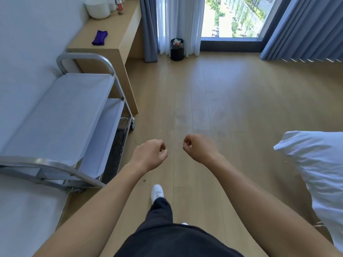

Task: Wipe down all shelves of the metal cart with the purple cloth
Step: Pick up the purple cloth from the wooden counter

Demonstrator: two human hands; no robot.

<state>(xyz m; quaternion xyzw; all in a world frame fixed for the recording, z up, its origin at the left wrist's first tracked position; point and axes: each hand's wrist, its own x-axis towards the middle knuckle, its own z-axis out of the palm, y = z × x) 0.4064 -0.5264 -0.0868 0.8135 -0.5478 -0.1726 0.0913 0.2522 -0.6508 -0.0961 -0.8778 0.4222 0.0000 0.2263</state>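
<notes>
The metal cart [61, 115] stands against the left wall, with a top shelf and a lower shelf showing beneath it. A crumpled purple cloth [99, 38] lies on the wooden desk [118, 34] beyond the cart's far handle. My left hand [151, 153] and my right hand [199, 148] hang in front of me over the floor, fingers loosely curled, holding nothing. Both hands are well to the right of the cart and far from the cloth.
White bowls [97, 7] and a spice jar [118, 5] sit at the desk's far end. A black waste bin [177, 50] stands by the curtains and window. A white pillow [315, 164] juts in at the right. Wooden floor stretches ahead.
</notes>
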